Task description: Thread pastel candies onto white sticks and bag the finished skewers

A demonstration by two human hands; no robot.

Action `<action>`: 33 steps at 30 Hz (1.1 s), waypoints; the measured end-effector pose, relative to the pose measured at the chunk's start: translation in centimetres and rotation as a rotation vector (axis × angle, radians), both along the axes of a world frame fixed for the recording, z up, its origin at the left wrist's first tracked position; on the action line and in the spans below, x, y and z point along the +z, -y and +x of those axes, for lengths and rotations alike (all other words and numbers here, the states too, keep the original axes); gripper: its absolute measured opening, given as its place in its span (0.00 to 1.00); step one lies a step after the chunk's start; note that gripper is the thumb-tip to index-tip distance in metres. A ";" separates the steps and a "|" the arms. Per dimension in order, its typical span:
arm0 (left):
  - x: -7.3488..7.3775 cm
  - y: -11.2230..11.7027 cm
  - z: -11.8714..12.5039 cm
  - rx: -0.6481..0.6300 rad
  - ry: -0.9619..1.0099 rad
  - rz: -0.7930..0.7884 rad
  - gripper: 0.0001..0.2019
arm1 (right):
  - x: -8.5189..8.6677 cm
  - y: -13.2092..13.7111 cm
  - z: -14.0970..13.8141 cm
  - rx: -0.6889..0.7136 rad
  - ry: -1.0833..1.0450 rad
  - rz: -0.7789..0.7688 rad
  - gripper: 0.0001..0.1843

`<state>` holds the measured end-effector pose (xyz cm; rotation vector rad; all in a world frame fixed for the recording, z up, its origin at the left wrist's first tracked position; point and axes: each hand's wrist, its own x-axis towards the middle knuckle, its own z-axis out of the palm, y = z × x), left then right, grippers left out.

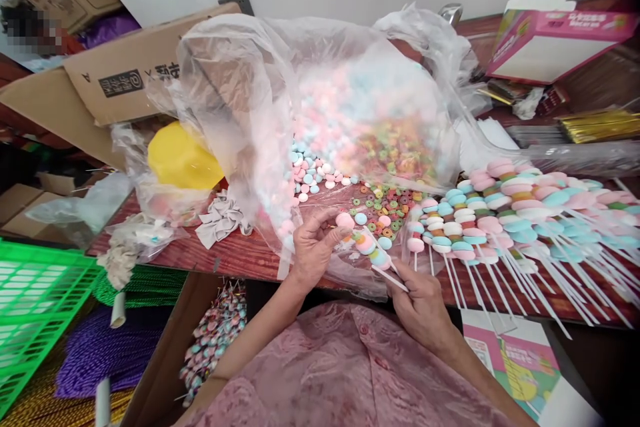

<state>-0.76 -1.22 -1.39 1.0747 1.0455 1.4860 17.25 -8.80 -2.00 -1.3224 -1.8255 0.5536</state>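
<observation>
My right hand (421, 299) is closed around the white sticks at the lower end of a marshmallow skewer (376, 256), just over the table's front edge. Pastel discs and small coloured rings sit along this skewer. At its upper end, my left hand (316, 248) pinches a pink marshmallow disc (345, 220) between thumb and fingers. Whether the disc is threaded on the stick I cannot tell. Loose pink, blue and white discs (313, 172) lie beyond my hands, beside green, orange and red rings (395, 203) on clear plastic.
A large clear bag (250, 60) of discs spreads across the table. Many filled skewers (505, 213) are piled at right, sticks overhanging the edge. A yellow object (183, 157) and cardboard box (125, 73) are at left. Below stand a green basket (45, 300) and purple twisted strands (113, 350).
</observation>
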 end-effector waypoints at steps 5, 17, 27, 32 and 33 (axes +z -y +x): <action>-0.3 0.4 -0.5 0.044 -0.315 0.252 0.12 | 0.2 0.0 0.1 0.024 0.013 0.006 0.13; 0.8 0.5 -1.0 0.064 -0.742 0.761 0.12 | -0.5 0.5 -1.0 0.046 -0.075 -0.002 0.15; 0.2 0.7 -1.2 0.013 -0.795 0.741 0.11 | -0.3 -0.2 -1.3 0.044 -0.099 -0.025 0.14; -0.4 1.1 -0.3 0.036 -0.512 0.485 0.15 | -0.9 -0.4 -1.3 0.012 -0.139 -0.088 0.11; -0.4 1.1 -0.1 0.024 -0.419 0.400 0.17 | -1.0 -0.4 -1.3 0.003 -0.142 -0.105 0.10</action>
